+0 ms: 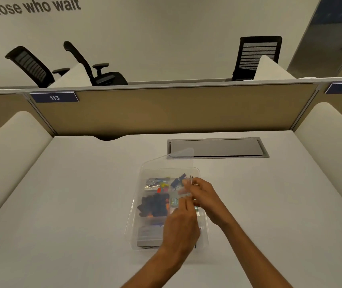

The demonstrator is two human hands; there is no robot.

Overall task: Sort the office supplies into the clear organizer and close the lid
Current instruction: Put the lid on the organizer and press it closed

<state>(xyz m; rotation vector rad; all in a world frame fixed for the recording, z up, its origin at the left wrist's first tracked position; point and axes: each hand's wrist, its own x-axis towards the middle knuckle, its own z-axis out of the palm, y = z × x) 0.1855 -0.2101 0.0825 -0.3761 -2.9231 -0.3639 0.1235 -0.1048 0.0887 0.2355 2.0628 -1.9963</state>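
The clear organizer (136,235) lies on the white desk, a little right of centre. Its compartments hold black binder clips (153,206), blue clips (177,181), silver clips (152,182) and coloured pins (162,187). The clear lid (172,161) is raised and tilted over the box, hinged along the left side. My right hand (204,196) pinches the lid's free edge above the box's right side. My left hand (181,225) reaches up from the front, its fingertips curled on the same edge just below the right hand. The box's right compartments are hidden by both hands.
A grey cable hatch (217,147) is set into the desk (72,194) behind the organizer. A tan partition (166,109) closes the far edge, with padded white dividers (14,146) on both sides. Black office chairs (257,57) stand beyond the partition.
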